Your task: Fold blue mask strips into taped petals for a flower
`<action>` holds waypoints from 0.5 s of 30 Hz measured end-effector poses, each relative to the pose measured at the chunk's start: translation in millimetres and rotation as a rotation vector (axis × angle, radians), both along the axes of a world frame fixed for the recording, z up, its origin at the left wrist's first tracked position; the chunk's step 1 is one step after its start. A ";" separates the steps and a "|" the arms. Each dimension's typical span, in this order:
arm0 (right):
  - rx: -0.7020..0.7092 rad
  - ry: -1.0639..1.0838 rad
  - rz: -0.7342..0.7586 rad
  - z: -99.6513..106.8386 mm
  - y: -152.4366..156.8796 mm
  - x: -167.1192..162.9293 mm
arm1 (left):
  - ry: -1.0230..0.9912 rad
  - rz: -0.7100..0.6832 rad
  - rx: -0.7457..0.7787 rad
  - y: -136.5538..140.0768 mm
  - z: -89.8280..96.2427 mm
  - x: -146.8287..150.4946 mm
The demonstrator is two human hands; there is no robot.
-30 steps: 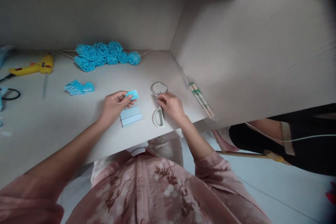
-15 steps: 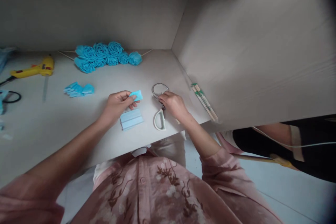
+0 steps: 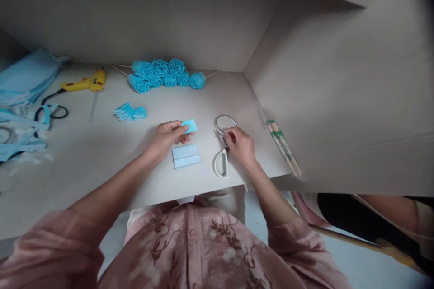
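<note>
My left hand point(image 3: 169, 137) is closed, pinching a small folded piece of blue fabric point(image 3: 189, 125) between thumb and fingers. Just below it, a flat pleated light-blue rectangle point(image 3: 186, 156), like mask cloth, lies on the table. My right hand point(image 3: 241, 145) has its thumb and fingertips pressed together over the scissors point(image 3: 221, 164). Whatever is between those fingertips is too small to make out. The scissors lie with one white handle towards me, the other part hidden by the hand. A thin metal-coloured wire coil point(image 3: 225, 116) touches the area beyond the fingertips.
Blue fabric roses point(image 3: 159, 74) on sticks lie along the back. A yellow glue gun point(image 3: 83, 84), blue pleated pieces point(image 3: 129, 112), stacked masks point(image 3: 27, 76) and scraps point(image 3: 27, 137) are left. Packaged sticks point(image 3: 284, 148) lie by the right wall. Another person's arm point(image 3: 389, 216) shows at lower right.
The view has swung left, bringing the masks and scraps in. My right hand has shifted slightly off the coil towards me. My left hand still holds the folded blue piece.
</note>
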State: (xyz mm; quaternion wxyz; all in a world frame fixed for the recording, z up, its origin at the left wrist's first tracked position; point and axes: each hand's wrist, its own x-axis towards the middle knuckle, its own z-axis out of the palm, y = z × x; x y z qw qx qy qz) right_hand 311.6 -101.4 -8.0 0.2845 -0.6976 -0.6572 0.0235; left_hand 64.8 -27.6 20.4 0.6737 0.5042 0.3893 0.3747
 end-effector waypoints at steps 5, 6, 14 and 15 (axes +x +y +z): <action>-0.013 0.352 -0.070 -7.1 5.1 8.3 | -0.008 -0.032 -0.018 -1.7 -0.1 1.1; -0.010 0.412 -0.082 -7.3 5.3 9.2 | -0.007 -0.038 -0.019 -1.8 -0.5 1.3; 0.268 0.391 0.173 29.1 -1.8 -31.1 | 0.045 -0.086 -0.016 -5.9 1.7 2.5; 0.339 0.348 0.270 35.1 -0.3 -39.4 | 0.052 -0.096 -0.006 -7.1 3.2 2.5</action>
